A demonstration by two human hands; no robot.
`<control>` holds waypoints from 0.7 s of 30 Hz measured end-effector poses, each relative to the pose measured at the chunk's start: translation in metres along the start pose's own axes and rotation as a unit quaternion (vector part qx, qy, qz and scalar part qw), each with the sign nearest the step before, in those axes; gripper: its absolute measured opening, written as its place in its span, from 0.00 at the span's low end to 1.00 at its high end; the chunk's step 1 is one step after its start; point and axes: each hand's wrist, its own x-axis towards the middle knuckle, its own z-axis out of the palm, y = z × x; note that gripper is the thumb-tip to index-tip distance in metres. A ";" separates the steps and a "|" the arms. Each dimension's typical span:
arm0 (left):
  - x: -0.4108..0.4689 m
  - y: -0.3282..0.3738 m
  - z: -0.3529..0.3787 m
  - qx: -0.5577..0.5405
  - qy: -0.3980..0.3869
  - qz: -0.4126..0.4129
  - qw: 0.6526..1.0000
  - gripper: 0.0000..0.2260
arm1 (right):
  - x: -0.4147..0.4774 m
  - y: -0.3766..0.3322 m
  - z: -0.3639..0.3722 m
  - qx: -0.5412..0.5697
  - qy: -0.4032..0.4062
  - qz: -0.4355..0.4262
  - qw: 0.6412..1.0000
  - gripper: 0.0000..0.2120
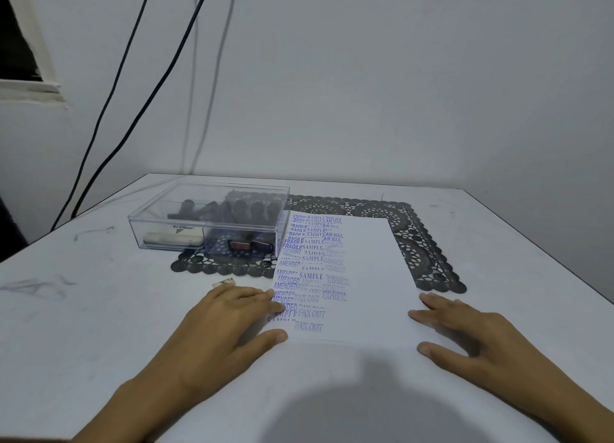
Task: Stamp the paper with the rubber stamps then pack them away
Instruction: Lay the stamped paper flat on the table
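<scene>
- Head view: both forearms are extended forward, palms down, over the table [99, 309].
- At near left, the left hand [219, 323] is laid flat with fingers straight; its fingertips are pressed on the left edge of the paper [372, 276], nothing gripped.
- At near right, the right hand [471, 333] is laid flat likewise, its fingertips touching the right edge of the sheet, nothing gripped.
- Blue imprints are carried on the sheet's left half; its far end is laid on a black lace mat [422, 243].
- Farther left, the rubber stamps [232, 210] are contained in a clear box [209, 190], beside a white ink pad [172, 238].

The white table [99, 309] carries a black lace mat [428, 253] — clear box [149, 215] and stamped paper [372, 276] overlap it.
</scene>
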 end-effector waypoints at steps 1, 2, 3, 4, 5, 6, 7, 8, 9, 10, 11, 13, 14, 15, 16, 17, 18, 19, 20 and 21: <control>0.001 0.000 0.000 0.003 0.001 0.001 1.000 0.24 | 0.000 0.001 0.000 -0.008 -0.001 0.004 1.000 0.29; 0.002 0.001 0.000 0.004 0.002 0.002 1.000 0.23 | 0.000 0.002 0.001 -0.014 -0.001 0.007 1.000 0.30; 0.003 0.001 0.000 0.004 0.001 0.001 1.000 0.23 | 0.001 0.002 0.001 -0.020 0.000 0.007 1.000 0.30; 0.003 0.001 0.000 0.004 0.000 -0.001 1.000 0.22 | 0.001 0.003 0.001 -0.024 0.002 0.006 1.000 0.30; 0.004 0.001 0.000 0.003 0.001 -0.003 1.000 0.22 | 0.001 0.002 0.001 -0.025 0.004 0.004 1.000 0.30; 0.004 0.001 0.000 0.003 0.003 -0.002 1.000 0.22 | 0.001 0.001 0.001 -0.024 0.005 0.003 1.000 0.30; 0.004 0.002 0.000 0.003 0.003 -0.001 1.000 0.22 | 0.002 0.001 0.001 -0.022 0.006 0.003 1.000 0.31; 0.005 0.002 0.000 0.004 0.003 -0.001 1.000 0.22 | 0.002 0.001 0.001 -0.020 0.007 0.002 1.000 0.31; 0.005 0.003 0.000 0.006 0.003 -0.002 1.000 0.22 | 0.001 0.001 0.001 -0.020 0.010 0.000 1.000 0.31; 0.005 0.003 0.000 0.008 0.003 -0.002 1.000 0.22 | 0.001 0.001 0.002 -0.023 0.011 -0.002 1.000 0.30; 0.005 0.004 0.000 0.009 0.002 -0.004 1.000 0.22 | 0.001 0.000 0.002 -0.028 0.011 -0.003 1.000 0.28; 0.005 0.004 -0.001 0.004 -0.007 -0.014 1.000 0.24 | 0.001 -0.001 0.003 -0.036 0.008 0.005 0.999 0.23; 0.005 0.004 0.000 0.000 -0.014 -0.019 1.000 0.24 | 0.000 -0.002 0.003 -0.036 0.005 0.007 0.999 0.23; 0.004 0.003 0.000 -0.006 -0.019 -0.024 1.000 0.25 | 0.000 -0.004 0.002 -0.030 0.004 0.006 1.000 0.23; 0.003 0.003 0.000 -0.013 -0.023 -0.030 0.999 0.26 | 0.000 -0.006 0.002 -0.016 0.004 0.007 1.000 0.23; 0.001 0.002 0.001 -0.023 -0.025 -0.038 0.999 0.26 | 0.000 -0.008 0.001 0.011 0.008 0.011 1.000 0.23; 0.000 0.002 0.000 -0.032 -0.025 -0.047 0.998 0.27 | -0.001 -0.010 0.000 0.043 0.012 0.020 0.999 0.24; -0.001 0.003 -0.001 -0.038 -0.024 -0.054 0.998 0.28 | -0.001 -0.012 0.000 0.068 0.016 0.026 0.997 0.25; -0.001 0.003 -0.001 -0.039 -0.022 -0.059 0.997 0.29 | -0.001 -0.012 -0.001 0.076 0.018 0.029 0.996 0.27; -0.001 0.004 -0.002 -0.035 -0.021 -0.062 0.997 0.30 | -0.001 -0.012 -0.001 0.067 0.016 0.031 0.997 0.30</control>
